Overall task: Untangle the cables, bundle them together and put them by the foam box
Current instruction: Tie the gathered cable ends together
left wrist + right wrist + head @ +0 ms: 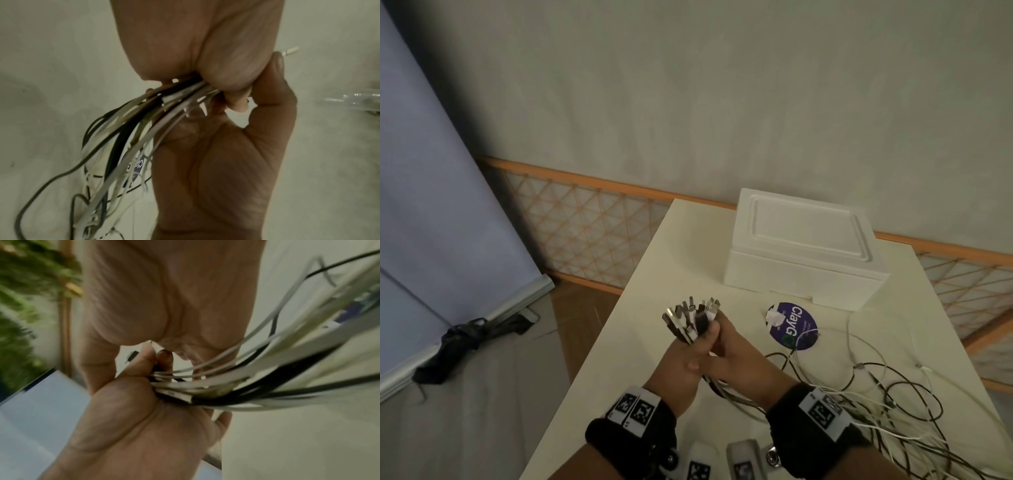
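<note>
Several black and white cables are gathered into a bundle (690, 317), their plug ends fanning out above my fists. My left hand (690, 356) grips the bundle just below the plugs, thumb across the front. My right hand (739, 356) wraps the same bundle from the right, pressed against the left. In the left wrist view the cables (144, 113) leave my left hand (216, 162) and hang down to the left. In the right wrist view my right hand (144, 418) holds the cables (246, 378), which stream off to the right. The white foam box (801, 260) stands at the table's far end.
The loose cable lengths (893, 411) trail in tangled loops over the right side of the cream table (654, 274). A round purple ClayGo label (792, 325) lies in front of the foam box. The table's left edge drops to the floor.
</note>
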`<state>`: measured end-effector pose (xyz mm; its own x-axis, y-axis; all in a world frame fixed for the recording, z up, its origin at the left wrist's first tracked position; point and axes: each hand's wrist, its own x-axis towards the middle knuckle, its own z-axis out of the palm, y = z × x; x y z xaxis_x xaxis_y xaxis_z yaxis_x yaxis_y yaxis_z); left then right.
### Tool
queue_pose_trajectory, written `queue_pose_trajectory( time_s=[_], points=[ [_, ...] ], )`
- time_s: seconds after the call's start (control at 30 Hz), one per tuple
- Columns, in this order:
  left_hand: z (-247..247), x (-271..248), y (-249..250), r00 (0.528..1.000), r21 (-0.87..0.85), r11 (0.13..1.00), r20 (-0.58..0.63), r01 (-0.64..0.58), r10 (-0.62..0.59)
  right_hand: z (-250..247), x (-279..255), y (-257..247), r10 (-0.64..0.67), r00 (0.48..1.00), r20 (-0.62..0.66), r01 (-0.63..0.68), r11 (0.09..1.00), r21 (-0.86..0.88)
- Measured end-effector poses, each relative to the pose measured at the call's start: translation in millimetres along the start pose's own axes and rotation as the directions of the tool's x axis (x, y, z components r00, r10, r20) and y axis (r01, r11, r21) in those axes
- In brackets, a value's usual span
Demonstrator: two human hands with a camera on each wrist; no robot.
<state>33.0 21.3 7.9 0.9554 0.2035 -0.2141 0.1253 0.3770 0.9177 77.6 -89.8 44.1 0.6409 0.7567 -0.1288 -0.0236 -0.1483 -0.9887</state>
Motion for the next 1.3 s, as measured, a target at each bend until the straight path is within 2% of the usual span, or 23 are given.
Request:
queue_pose_trajectory(
  time_s=[0.07, 0.17, 0.2, 0.27, 0.3, 0.37, 0.4, 0.43, 0.5, 0.57, 0.67, 0.83, 0.97, 1.13, 1.2, 1.3],
  points=[
    [4.7, 3.2, -5.0, 0.997, 0.068, 0.997, -0.074, -0.026, 0.031, -2.2, -0.6, -1.2, 0.011, 1.000, 0.021, -0.013, 0.997, 0.081],
    [1.5, 12.5, -11.0, 0.943, 0.394, 0.909, -0.231, -0.135, 0.240, -2.3, 2.6, -2.7, -0.025, 0.997, 0.069, 0.016, 0.992, 0.123],
    [-0.8, 14.5, -11.3, 0.928, 0.470, 0.869, -0.234, -0.153, 0.289, -1.7, 2.2, -4.9, -0.034, 0.996, 0.082, 0.026, 0.994, 0.106],
    [-0.5, 13.4, -6.7, 0.941, 0.497, 0.844, -0.140, -0.202, 0.308, -0.5, 1.1, -9.8, 0.001, 0.997, 0.074, -0.003, 1.000, 0.027],
    [0.7, 10.7, -1.8, 0.961, 0.414, 0.887, -0.086, -0.207, 0.264, -0.3, 0.9, -11.8, 0.034, 0.998, 0.056, -0.032, 0.999, -0.039],
    [-3.3, 5.5, 9.6, 0.991, 0.025, 0.993, -0.057, -0.119, 0.120, -2.3, 0.8, -11.6, 0.088, 0.996, -0.026, -0.091, 0.964, -0.251],
    [-7.6, 3.9, 17.7, 0.997, -0.208, 0.976, -0.062, -0.061, 0.049, -3.6, 0.1, -10.3, 0.099, 0.993, -0.066, -0.116, 0.923, -0.367],
    [-12.1, 1.7, 27.7, 0.997, -0.372, 0.928, -0.072, -0.020, -0.007, -3.8, -0.5, -8.7, 0.096, 0.992, -0.084, -0.124, 0.882, -0.455],
    [-18.2, 2.2, 45.9, 0.996, -0.433, 0.901, -0.058, 0.029, -0.061, 0.4, -2.0, -5.8, 0.066, 0.994, -0.085, -0.103, 0.816, -0.569],
    [-15.9, 2.8, 56.4, 0.998, -0.290, 0.956, -0.032, 0.046, -0.058, 7.6, -3.7, -4.2, 0.037, 0.995, -0.089, -0.087, 0.750, -0.655],
    [-6.8, 1.2, 52.6, 0.998, 0.002, 1.000, -0.067, -0.021, 0.021, 11.3, -2.5, -0.4, 0.012, 0.994, -0.112, -0.090, 0.687, -0.721],
    [0.2, -6.4, 46.5, 0.988, 0.028, 0.994, -0.114, -0.104, 0.106, 8.8, 0.5, -8.2, 0.021, 0.986, -0.164, -0.135, 0.676, -0.725],
    [1.5, -8.0, 46.1, 0.985, 0.040, 0.990, -0.097, -0.137, 0.141, 9.8, 3.0, -15.8, 0.033, 0.983, -0.179, -0.148, 0.720, -0.678],
    [-0.3, -14.8, 49.3, 0.960, 0.194, 0.940, 0.034, -0.280, 0.279, 6.8, 3.0, -21.3, 0.108, 0.982, -0.157, -0.181, 0.783, -0.595],
    [-0.6, -18.7, 50.6, 0.950, 0.263, 0.913, 0.083, -0.311, 0.300, 7.2, 3.0, -23.0, 0.139, 0.979, -0.146, -0.198, 0.800, -0.567],
    [0.7, -21.4, 53.0, 0.918, 0.381, 0.836, 0.136, -0.396, 0.373, 10.4, 2.6, -25.6, 0.129, 0.983, -0.130, -0.180, 0.808, -0.561]
  ],
)
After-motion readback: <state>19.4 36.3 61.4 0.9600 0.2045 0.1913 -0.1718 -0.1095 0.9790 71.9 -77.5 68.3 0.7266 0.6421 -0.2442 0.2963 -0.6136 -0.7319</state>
